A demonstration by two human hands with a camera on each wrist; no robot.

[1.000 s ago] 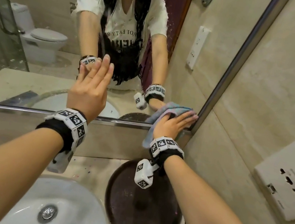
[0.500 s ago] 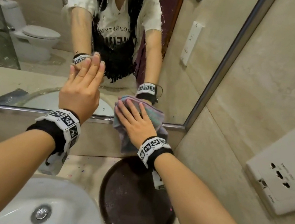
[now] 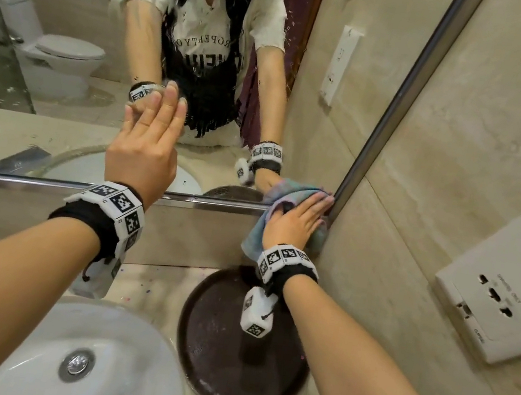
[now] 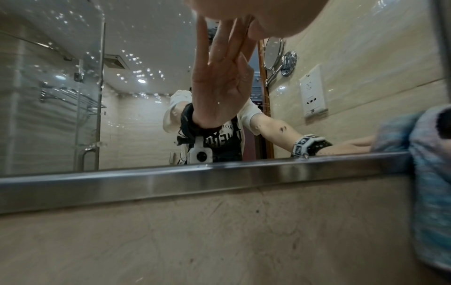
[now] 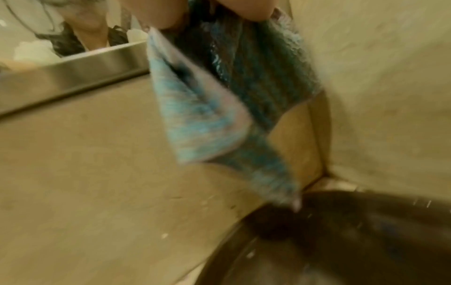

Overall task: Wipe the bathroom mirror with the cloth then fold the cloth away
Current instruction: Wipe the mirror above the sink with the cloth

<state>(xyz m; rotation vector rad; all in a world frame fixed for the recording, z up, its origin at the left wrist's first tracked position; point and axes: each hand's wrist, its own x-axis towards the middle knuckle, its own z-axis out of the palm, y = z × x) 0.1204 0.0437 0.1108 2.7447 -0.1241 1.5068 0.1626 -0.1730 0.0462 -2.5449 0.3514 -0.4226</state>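
The mirror (image 3: 58, 113) has a steel frame (image 3: 209, 203), and water drops speckle the glass. My left hand (image 3: 146, 146) lies flat on the glass with straight fingers, low and near the middle; in the left wrist view its reflection faces the left hand (image 4: 244, 17). My right hand (image 3: 296, 221) presses a blue and pink cloth (image 3: 291, 190) into the mirror's lower right corner, fingers straight and reaching the side frame. The cloth's loose end (image 5: 207, 119) hangs below the frame against the wall. The cloth (image 4: 429, 173) also shows at the right of the left wrist view.
A white basin (image 3: 127, 355) with a metal drain sits below my left arm. A dark round tray (image 3: 217, 357) lies on the counter under my right wrist. The tiled side wall at the right carries a white socket panel (image 3: 511, 287).
My right hand has swept the cloth from the lower middle of the mirror back to its lower right corner. The left hand has stayed flat on the glass.
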